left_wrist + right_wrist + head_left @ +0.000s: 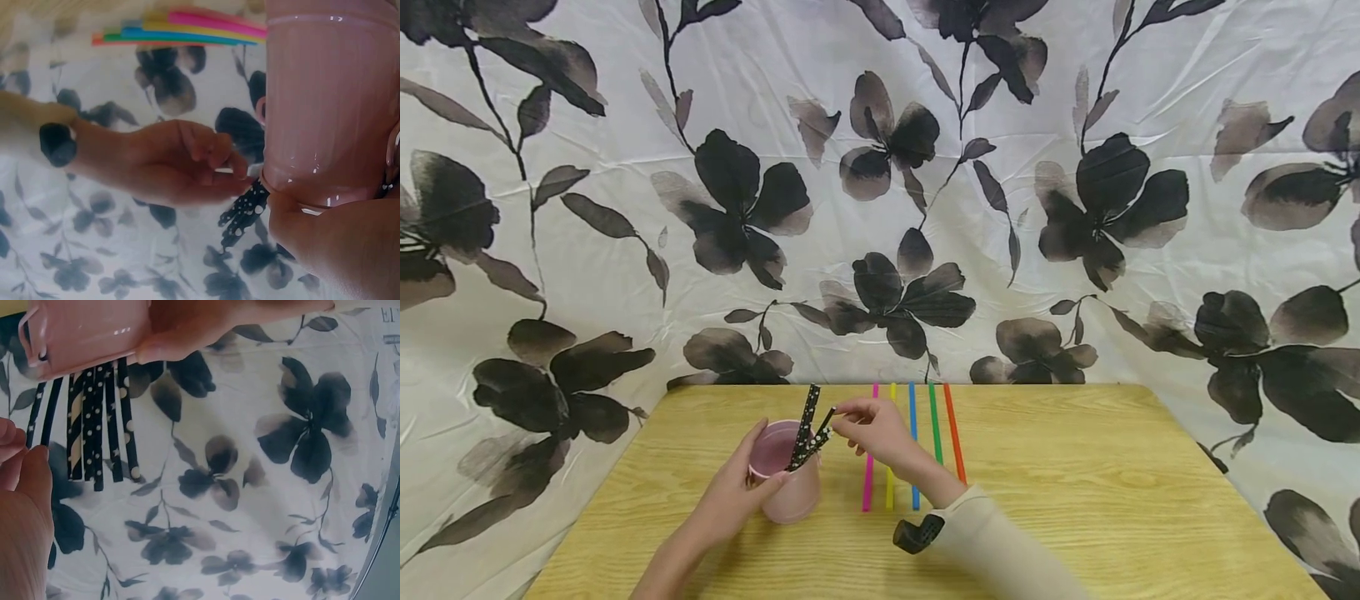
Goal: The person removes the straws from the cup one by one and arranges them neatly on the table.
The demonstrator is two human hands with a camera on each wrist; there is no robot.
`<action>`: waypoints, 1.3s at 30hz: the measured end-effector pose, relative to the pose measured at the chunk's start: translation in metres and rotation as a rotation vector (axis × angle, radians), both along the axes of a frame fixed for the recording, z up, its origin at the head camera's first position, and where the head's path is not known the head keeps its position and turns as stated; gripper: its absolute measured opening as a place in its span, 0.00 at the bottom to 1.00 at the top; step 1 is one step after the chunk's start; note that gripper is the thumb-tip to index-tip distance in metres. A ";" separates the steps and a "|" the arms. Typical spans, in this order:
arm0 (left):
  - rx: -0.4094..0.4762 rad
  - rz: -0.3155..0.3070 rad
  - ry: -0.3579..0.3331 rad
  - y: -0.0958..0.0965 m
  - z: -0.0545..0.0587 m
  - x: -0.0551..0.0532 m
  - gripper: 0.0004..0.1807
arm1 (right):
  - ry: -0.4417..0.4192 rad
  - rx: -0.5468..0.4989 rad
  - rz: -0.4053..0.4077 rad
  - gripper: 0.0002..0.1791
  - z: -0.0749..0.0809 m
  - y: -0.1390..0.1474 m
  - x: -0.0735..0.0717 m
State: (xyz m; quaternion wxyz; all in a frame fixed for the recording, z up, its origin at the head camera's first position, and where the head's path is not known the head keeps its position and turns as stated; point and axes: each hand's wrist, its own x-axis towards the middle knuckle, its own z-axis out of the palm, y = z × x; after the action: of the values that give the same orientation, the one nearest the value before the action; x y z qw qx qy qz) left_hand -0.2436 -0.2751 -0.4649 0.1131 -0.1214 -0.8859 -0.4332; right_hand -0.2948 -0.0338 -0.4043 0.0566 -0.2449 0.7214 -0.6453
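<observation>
A small pink pail (797, 492) stands tilted on the table, its mouth toward the upper left. My left hand (726, 492) grips it by the side, thumb at the rim. Several black patterned straws (805, 425) lean out over the rim, with dots, stars and stripes showing in the right wrist view. My right hand (880, 429) is at the pail's right side, pinching the end of a black straw (36, 412) between thumb and fingers. The lower ends of the straws are hidden in the pail.
To the right lie a pink straw (868, 487), a yellow straw (890, 492), a blue straw (915, 496), a green straw (935, 417) and a red straw (953, 425), side by side on the wooden table (1075, 483). My right forearm crosses over some. A floral cloth (1000, 233) hangs behind.
</observation>
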 end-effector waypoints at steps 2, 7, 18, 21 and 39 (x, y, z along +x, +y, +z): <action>-0.001 0.005 -0.005 0.001 0.000 0.000 0.45 | 0.003 -0.002 -0.004 0.13 -0.002 -0.003 0.002; 0.004 0.007 0.003 0.000 0.001 0.001 0.45 | 0.042 -0.016 0.035 0.13 0.003 -0.008 0.010; 0.011 -0.010 0.011 0.000 0.002 0.000 0.43 | 0.055 0.058 0.043 0.10 -0.018 -0.013 -0.004; 0.004 -0.019 0.017 0.000 0.003 0.000 0.43 | 0.061 0.042 0.070 0.09 -0.016 -0.011 -0.006; -0.027 -0.027 0.000 -0.001 0.002 0.001 0.44 | 0.165 -0.542 -0.132 0.17 0.088 0.086 -0.026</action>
State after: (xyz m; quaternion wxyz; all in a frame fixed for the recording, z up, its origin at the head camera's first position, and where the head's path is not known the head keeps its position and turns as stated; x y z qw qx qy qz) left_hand -0.2429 -0.2759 -0.4625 0.1054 -0.1350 -0.8898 -0.4229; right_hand -0.3208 0.0522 -0.3165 -0.1120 -0.2553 0.5391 -0.7948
